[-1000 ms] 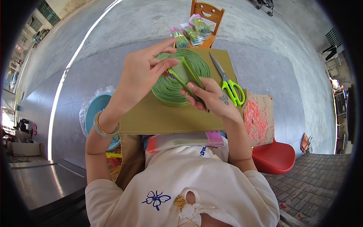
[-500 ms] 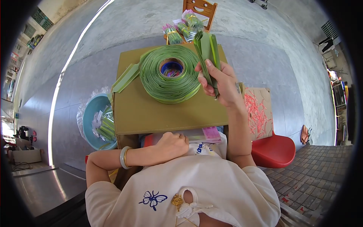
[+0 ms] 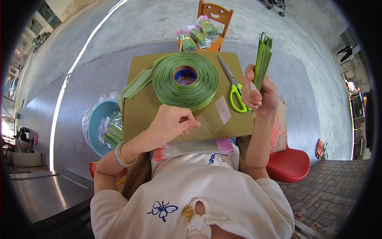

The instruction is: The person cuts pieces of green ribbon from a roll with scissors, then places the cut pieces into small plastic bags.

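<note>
My left hand [image 3: 173, 123] pinches the near corner of a clear plastic bag [image 3: 213, 119] above the front of the table. A pale pink strip runs along the far end of this bag. My right hand [image 3: 260, 95] is raised past the table's right edge, its fingers wrapped around a bundle of folded green ribbon strips [image 3: 262, 59] standing upright. Between the hands lies a big roll of green ribbon [image 3: 167, 81] with a loose tail at its left. Scissors with lime-green handles [image 3: 235, 95] rest close to my right hand. More clear bags [image 3: 191, 148] lie on my lap.
The olive-covered table [image 3: 159, 129] is in front of me. A blue basin [image 3: 95, 125] with bagged green stems stands left. Wrapped bundles [image 3: 199, 34] sit on a wooden chair [image 3: 219, 18] behind. At right are a red stool [image 3: 288, 161] and cardboard [image 3: 280, 119] with pink strips.
My left hand has risen from my lap with a clear bag in its fingers. My right hand has moved right with the green bundle, uncovering the scissors.
</note>
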{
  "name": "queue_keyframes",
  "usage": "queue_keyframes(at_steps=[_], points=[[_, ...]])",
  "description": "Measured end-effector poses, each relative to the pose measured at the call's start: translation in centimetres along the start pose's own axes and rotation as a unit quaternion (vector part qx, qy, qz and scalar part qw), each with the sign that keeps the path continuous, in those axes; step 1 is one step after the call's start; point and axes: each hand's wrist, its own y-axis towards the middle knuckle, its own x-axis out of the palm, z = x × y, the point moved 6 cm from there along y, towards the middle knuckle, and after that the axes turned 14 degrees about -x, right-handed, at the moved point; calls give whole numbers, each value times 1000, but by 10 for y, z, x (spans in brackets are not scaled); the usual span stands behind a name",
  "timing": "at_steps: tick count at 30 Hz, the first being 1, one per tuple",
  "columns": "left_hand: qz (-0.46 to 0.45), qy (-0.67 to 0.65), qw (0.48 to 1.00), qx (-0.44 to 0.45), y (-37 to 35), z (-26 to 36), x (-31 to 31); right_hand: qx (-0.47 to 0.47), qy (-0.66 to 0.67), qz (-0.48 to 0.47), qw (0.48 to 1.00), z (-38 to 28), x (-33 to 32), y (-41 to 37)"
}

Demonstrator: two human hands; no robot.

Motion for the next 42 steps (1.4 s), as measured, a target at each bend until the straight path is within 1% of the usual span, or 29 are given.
queue_keyframes(at_steps=[1,2,3,5,6,8,11,12,15,18,21,24,25,27,28,30,31,33,34,37,39,40,41,42], points=[[46,-81,995,-23,3,7,-18,9,-4,-41,999,0,4,-1],[76,-132,988,-12,8,17,-39,60,-104,-65,991,4,9,-2],[107,-182,977,-1,14,24,-58,125,-143,-52,980,13,8,-6],[142,-223,963,46,23,34,-75,250,-222,-27,942,35,7,-12],[159,-243,954,70,24,38,-81,261,-214,-17,941,44,9,-9],[125,-247,959,60,31,34,-78,283,-197,7,939,67,12,-4],[84,-247,964,55,29,34,-67,222,-204,129,945,78,2,10],[71,-245,965,56,25,34,-63,179,-231,159,943,76,-4,14],[1,-221,972,81,13,33,-54,114,-205,217,948,66,-23,22],[-53,-198,973,104,10,20,-48,104,-212,230,944,63,-24,21],[-35,-203,968,142,10,22,-50,92,-207,234,946,65,-22,21],[55,-177,979,87,19,15,-59,84,-198,256,942,69,-23,19],[92,-196,970,107,19,15,-62,83,-195,266,940,70,-23,17],[168,-232,947,146,18,15,-66,169,-180,205,947,79,-13,10],[196,-224,943,148,19,11,-68,211,-172,173,947,83,-7,6],[250,-207,934,151,23,3,-73,274,-208,111,932,92,8,-1],[285,-160,934,146,24,2,-75,304,-226,80,922,97,14,-5],[349,-64,925,136,24,1,-77,315,-297,63,899,102,15,-7],[370,-28,916,155,21,7,-75,319,-333,53,886,105,15,-7],[425,78,877,209,11,24,-63,300,-329,104,889,115,6,-8],[454,145,846,239,6,31,-54,266,-211,155,928,121,4,-6],[448,142,846,254,6,31,-51,248,-149,181,940,123,5,-5],[440,139,845,268,7,30,-47,235,-117,193,946,124,5,-3],[418,121,864,254,9,29,-46,221,-85,204,950,125,6,-2]])
